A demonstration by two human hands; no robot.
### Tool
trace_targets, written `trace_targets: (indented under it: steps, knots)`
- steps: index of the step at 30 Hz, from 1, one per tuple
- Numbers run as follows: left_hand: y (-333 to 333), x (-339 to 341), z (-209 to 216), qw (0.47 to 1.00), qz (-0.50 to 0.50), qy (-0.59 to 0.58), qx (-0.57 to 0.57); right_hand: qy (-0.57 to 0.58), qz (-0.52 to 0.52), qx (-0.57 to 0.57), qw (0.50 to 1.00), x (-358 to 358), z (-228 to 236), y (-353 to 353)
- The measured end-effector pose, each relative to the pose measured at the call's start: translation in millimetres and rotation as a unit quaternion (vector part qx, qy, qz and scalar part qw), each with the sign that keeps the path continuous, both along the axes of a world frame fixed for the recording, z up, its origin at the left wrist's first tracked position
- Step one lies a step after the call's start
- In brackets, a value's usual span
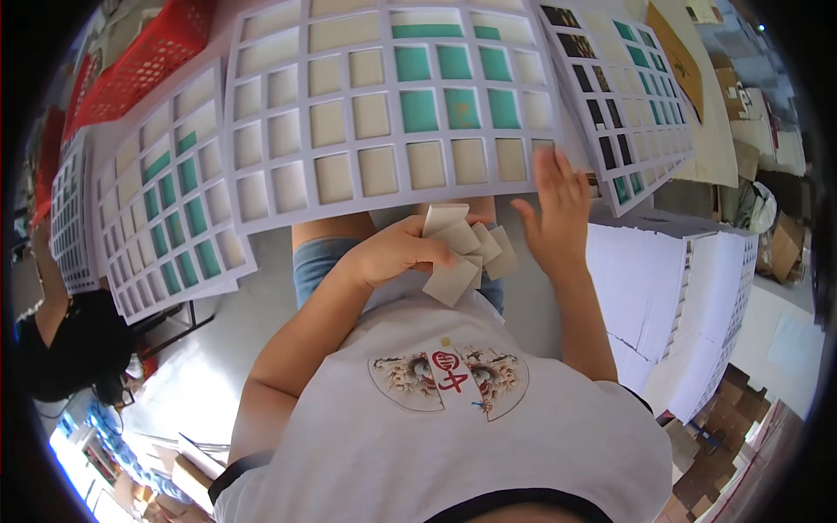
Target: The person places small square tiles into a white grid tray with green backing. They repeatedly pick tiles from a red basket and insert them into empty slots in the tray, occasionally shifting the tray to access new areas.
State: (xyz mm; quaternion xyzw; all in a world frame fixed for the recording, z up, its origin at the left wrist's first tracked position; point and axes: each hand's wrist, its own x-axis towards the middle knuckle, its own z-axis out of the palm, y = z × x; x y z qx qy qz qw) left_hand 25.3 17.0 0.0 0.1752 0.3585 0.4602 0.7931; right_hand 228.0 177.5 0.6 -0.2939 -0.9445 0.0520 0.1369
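A: Left hand, quick?
B: Gripping. Closed on a loose fan of beige square tiles, thumb across the top.
A: Where's the fan, exactly?
B: Sticks out to the right of that hand, corners at mixed angles, tiles overlapping. Just below the near edge of the big white grid panel, above the person's lap.
A: Right hand?
B: Open, nothing seen in it. Fingers spread, fingertips at the panel's lower right corner cell. Contact or hover, can't tell. Thumb points left, toward the tiles, but apart from them.
A: So tiles sit between the hands?
B: Yes, held by the left only.
A: Panel cells?
B: Mostly beige or whitish, teal group toward the upper right; one teal cell has a brownish mark.
A: Around it?
B: Left, another grid panel with teal cells. Right, a tilted grid panel, black and teal cells. Red basket upper left. Far left, a co-worker's arm; hand's state unclear.
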Motion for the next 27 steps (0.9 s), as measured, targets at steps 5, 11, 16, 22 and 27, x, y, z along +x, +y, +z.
trace_targets:
  steps: [5,11,16,22,27]
  knots:
    - [-45,-14,14,0.995,0.092,0.013,0.033,0.036,0.067,0.000,0.997,-16,21,3]
    - [-154,-59,40,0.931,0.340,0.110,0.082,0.104,0.091,0.007,0.990,-71,34,-37]
    - [-293,-89,53,0.751,0.640,0.139,0.086,0.058,0.255,-0.442,0.858,-157,53,-156]
    - [-387,-68,54,0.623,0.752,0.159,0.147,-0.229,0.072,-0.674,0.698,-247,-26,-251]
    - [-393,-62,28,0.635,0.747,0.126,0.153,-0.172,0.096,-0.682,0.705,-259,-18,-277]
